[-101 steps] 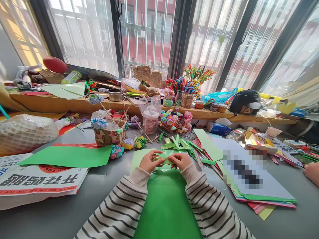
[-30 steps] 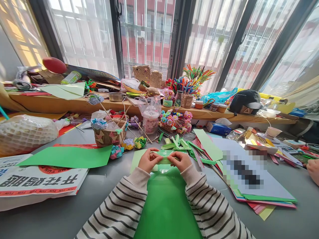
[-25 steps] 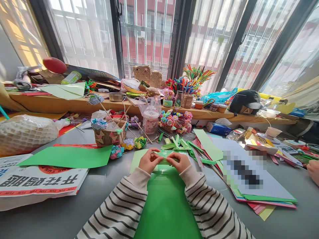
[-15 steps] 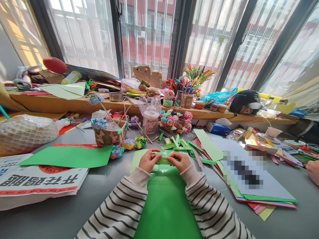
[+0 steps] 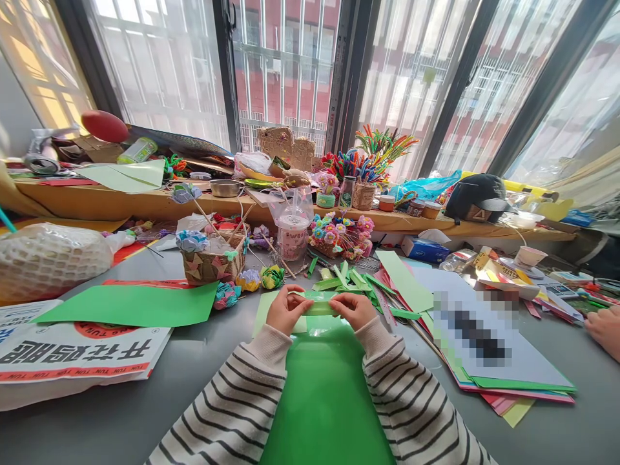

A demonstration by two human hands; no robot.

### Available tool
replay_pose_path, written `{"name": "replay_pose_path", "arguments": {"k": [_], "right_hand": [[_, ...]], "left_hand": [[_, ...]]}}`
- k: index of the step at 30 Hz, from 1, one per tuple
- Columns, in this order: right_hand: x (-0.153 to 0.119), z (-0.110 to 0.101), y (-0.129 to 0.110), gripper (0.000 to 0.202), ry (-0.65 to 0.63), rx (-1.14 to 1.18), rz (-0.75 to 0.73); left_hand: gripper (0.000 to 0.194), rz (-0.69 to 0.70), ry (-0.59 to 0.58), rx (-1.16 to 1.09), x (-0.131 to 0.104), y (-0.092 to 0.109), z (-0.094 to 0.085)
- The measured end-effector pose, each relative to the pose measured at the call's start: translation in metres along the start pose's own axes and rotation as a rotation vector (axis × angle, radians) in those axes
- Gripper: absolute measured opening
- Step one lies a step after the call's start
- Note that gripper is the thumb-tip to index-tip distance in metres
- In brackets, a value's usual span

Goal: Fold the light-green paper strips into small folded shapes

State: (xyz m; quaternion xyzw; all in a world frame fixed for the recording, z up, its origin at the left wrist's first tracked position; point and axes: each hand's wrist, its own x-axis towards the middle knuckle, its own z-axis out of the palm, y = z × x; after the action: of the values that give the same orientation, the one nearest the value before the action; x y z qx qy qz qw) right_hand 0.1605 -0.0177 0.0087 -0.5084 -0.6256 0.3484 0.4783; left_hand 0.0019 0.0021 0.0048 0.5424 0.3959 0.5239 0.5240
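Observation:
Between my two hands stretches a light green paper strip. My left hand pinches its left end, and my right hand pinches the right end between thumb and fingers. Below them a glossy green sheet runs down toward me. A pale green paper lies partly under my left hand. Just beyond my right hand is a pile of green paper strips.
To the left are a green sheet, a printed paper bag and a flower basket. A paper stack lies on the right, near another person's hand. Ahead stand a lidded cup and a cluttered sill.
My hands have moved slightly apart, so more of the paper strip shows between them. At the right edge, the other person's hand has come a little further into view.

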Motion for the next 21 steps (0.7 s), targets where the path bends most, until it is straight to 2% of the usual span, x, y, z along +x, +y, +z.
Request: {"name": "replay_pose_path", "arguments": {"k": [6,12,14,16,18,19,21], "right_hand": [[0.002,-0.006,0.008,0.021,0.106,0.059,0.004],[0.003,-0.008,0.008,0.025,0.198,0.175,0.032],[0.003,-0.007,0.007,0.029,0.215,0.233,0.058],[0.003,-0.004,0.005,0.032,0.17,0.27,0.101],[0.002,0.0,0.002,0.031,0.05,0.264,0.129],[0.001,0.002,0.001,0.029,-0.008,0.246,0.129],[0.0,0.005,-0.001,0.024,-0.041,0.209,0.108]], "left_hand": [[0.036,-0.038,0.055,-0.019,0.0,0.002,0.001],[0.041,-0.136,-0.018,-0.029,-0.001,0.004,0.002],[0.04,-0.123,0.01,-0.028,-0.001,0.005,0.001],[0.038,-0.08,0.081,-0.055,-0.001,0.006,0.0],[0.038,-0.05,0.118,-0.089,-0.001,0.005,-0.001],[0.038,-0.05,0.108,-0.102,-0.001,0.005,0.0],[0.039,-0.065,0.048,-0.111,-0.001,0.003,0.002]]}}
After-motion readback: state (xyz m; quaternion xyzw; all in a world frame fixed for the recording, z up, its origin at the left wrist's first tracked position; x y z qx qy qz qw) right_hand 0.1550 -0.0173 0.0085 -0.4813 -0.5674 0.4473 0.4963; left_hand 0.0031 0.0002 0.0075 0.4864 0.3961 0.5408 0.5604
